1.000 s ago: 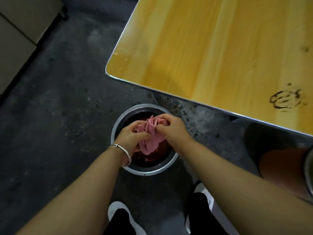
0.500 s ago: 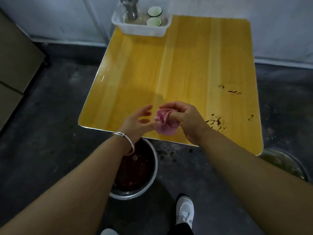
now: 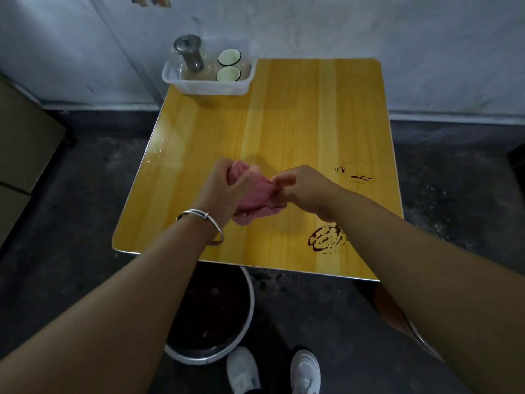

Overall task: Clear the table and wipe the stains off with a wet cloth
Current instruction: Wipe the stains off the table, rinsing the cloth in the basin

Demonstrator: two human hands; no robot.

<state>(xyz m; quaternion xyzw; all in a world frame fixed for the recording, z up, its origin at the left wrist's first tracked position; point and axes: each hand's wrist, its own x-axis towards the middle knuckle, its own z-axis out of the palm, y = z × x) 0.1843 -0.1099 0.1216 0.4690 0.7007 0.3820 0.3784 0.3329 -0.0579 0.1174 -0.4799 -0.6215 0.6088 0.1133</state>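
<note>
A yellow wooden table (image 3: 284, 132) stands against a pale wall. Above its middle, the pink cloth (image 3: 255, 194) is bunched between both hands: left hand (image 3: 224, 191) gripping it, right hand (image 3: 301, 186) pinching its edge. Dark stains (image 3: 326, 240) lie just beside.

cloth (image 3: 255, 193) 1 | cups (image 3: 229, 57) (image 3: 228, 73) 2 (green inside) | stains (image 3: 326, 239) (image 3: 354, 174) 2 | basin (image 3: 199, 359) 1

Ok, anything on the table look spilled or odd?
The table is marked on its right side: a dark swirled blotch near the front edge and thin streaks behind it. The left hand and right hand hold the pink cloth.
</note>
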